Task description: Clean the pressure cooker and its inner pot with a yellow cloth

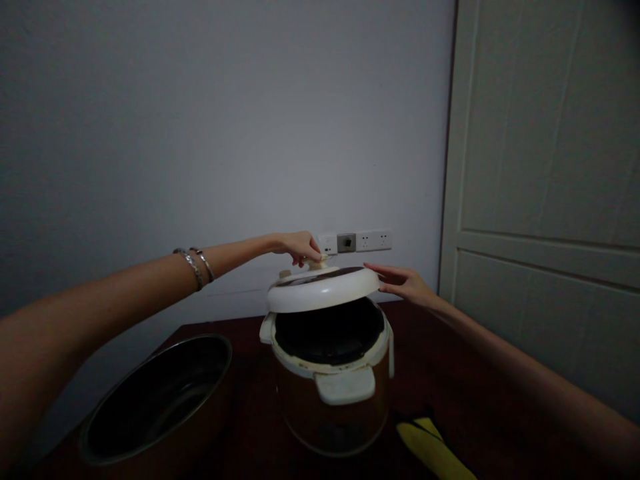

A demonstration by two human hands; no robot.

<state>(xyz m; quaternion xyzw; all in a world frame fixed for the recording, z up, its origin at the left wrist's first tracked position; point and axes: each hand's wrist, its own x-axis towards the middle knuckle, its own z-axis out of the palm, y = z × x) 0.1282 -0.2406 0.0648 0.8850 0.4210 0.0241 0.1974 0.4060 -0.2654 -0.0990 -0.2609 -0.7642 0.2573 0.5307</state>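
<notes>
My left hand (301, 248) grips the knob on top of a white pressure cooker lid (325, 291). At the lid's right edge, my right hand (403, 283) touches the rim, thumb below and fingers above. The lid is tilted and raised over the electric pressure cooker (333, 407), its front edge apart from the rim. Below it shows the cooker's dark inside. Whether the lid's back edge rests on the cooker is hidden.
A large dark pot (160, 400) stands at the left of the dark red table (440, 353). A yellow and black cloth (433, 448) lies at the front right. Wall sockets (374, 241) are behind the lid, and a pale panelled door (545, 200) is at the right.
</notes>
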